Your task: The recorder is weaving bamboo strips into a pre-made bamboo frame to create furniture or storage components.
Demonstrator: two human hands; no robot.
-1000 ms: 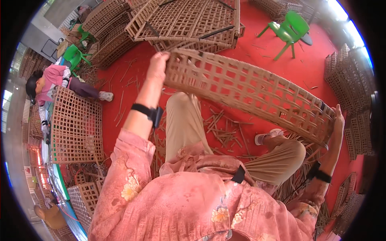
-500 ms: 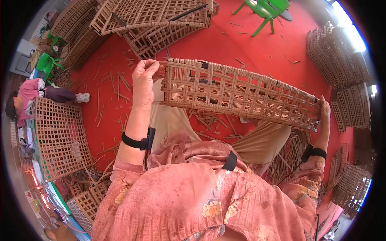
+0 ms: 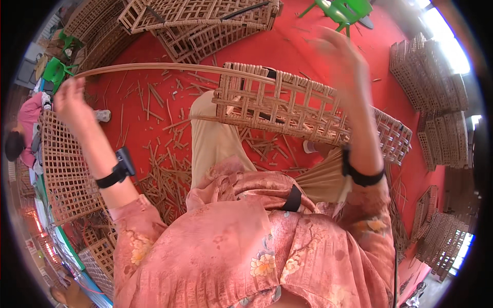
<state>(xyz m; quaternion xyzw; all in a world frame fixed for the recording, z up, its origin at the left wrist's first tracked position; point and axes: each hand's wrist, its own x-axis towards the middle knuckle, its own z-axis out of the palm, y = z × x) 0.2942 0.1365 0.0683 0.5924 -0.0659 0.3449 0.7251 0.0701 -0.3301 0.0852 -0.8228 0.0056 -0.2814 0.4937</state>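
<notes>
A long brown woven basket panel or frame (image 3: 287,105) lies tilted across my knees, with open square gaps and a thickly wrapped upper rim. From its left end a long cane strip (image 3: 154,66) arches out to the left. My left hand (image 3: 74,100), far out at the left, is closed at the strip's outer end, slightly blurred. My right hand (image 3: 341,59) is raised in front of the right part of the woven piece, and its fingers are smeared by motion. Whether it touches anything does not show.
Finished woven pieces (image 3: 200,18) are stacked at the far side, with more stacks (image 3: 431,77) at the right. Cane scraps (image 3: 164,179) litter the red floor (image 3: 128,97). A green chair (image 3: 346,10) stands at the back. At the left, a person in pink (image 3: 28,118) sits by a woven panel (image 3: 69,169).
My left hand has swung far left, drawing the cane strip out into an arc. My right hand has left the right end of the woven piece and moved up and inward.
</notes>
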